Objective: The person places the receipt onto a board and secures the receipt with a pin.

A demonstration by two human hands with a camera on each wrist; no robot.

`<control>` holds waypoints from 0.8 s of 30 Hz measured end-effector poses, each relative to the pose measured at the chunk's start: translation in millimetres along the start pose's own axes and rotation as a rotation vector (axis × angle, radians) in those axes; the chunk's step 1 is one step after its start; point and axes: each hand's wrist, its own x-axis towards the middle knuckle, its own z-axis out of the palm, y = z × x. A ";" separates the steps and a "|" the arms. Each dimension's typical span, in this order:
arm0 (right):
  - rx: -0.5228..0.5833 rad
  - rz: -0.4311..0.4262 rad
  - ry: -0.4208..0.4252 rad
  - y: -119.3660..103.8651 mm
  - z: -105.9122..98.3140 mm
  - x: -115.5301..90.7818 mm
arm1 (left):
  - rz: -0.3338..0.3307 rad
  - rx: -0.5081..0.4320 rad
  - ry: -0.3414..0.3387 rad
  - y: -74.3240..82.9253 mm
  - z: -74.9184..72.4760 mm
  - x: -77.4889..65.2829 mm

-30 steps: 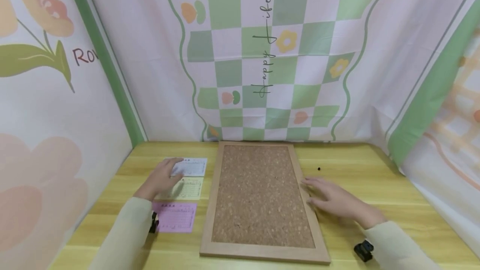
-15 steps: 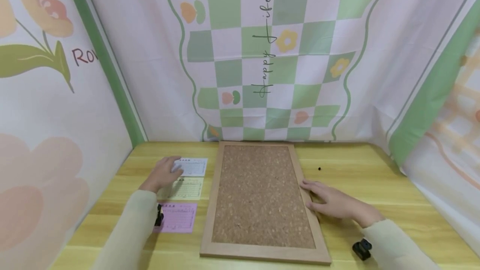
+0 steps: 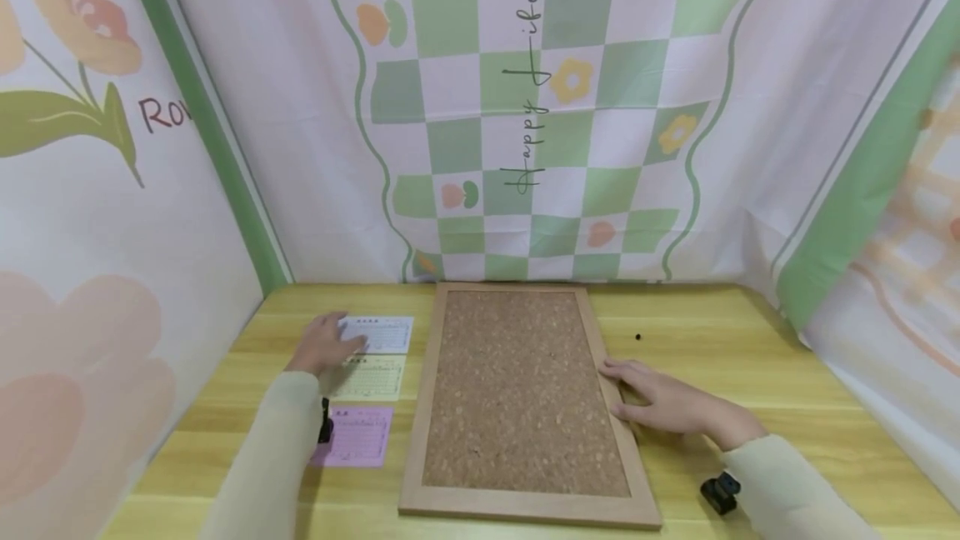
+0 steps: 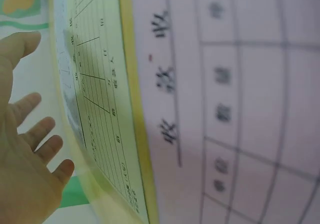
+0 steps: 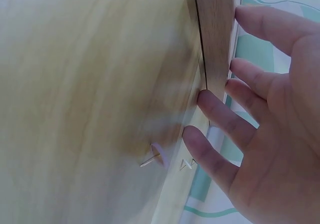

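My left hand is over the left part of a white printed slip, its fingers relaxed and holding nothing. Toward me from it lie a yellow slip and a pink slip, the pink one partly behind my sleeve. In the left wrist view the pink slip looms close, with my spread fingers beyond. My right hand rests its extended fingertips on the right side of the wooden frame of a corkboard. Close up, those fingertips line the frame's edge.
A thumbtack with a pinkish head lies on the table near my right fingers, with a small pale pointed piece beside it. Farther back sits a tiny dark object. Printed curtains surround the wooden tabletop.
My left fingertips have drifted left over the white slip while the wrist and sleeve shifted right. My right fingers have settled slightly farther onto the frame's right side. The slips and corkboard stay put.
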 end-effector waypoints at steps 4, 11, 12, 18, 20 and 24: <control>0.017 -0.004 0.001 -0.3 0.5 -0.1 | -0.065 -0.030 0.009 -2.0 -2.0 0.5; 0.031 -0.019 0.004 -1.2 0.9 -1.2 | -0.086 -0.078 0.057 -4.5 -6.0 2.6; 0.032 -0.022 0.005 -1.5 0.9 -1.4 | -0.087 -0.086 0.072 -5.0 -6.6 3.0; 0.046 -0.008 0.005 -1.7 1.0 -1.5 | -0.124 -0.083 0.117 -7.8 -9.8 1.5; 0.051 -0.001 0.004 -1.0 1.2 -1.4 | -0.149 -0.084 0.116 -7.4 -10.1 0.5; 0.055 0.003 0.004 0.6 1.5 -1.8 | -0.186 -0.065 0.111 -6.3 -8.9 -0.3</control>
